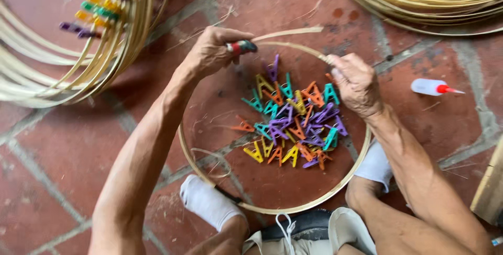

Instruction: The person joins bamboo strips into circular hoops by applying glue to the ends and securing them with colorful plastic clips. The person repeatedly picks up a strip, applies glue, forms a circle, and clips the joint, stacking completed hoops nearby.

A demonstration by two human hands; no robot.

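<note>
We pinch the thin hoop (272,209) at its far rim on the floor (47,145): left hand (212,50) closed on a red-handled tool (242,47), right hand (356,84) clamped on the strip. It looks light, springy and easily split, so we'd grip near the overlap; pegs (293,118) lie inside.

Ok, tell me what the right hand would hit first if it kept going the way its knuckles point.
Probably the pile of coloured clips inside the bamboo hoop; the right hand faces it, though depth is unclear.

clips (293,124) inside hoop (293,208) | bottle (432,87) right | hoop stack (63,61) left
</note>
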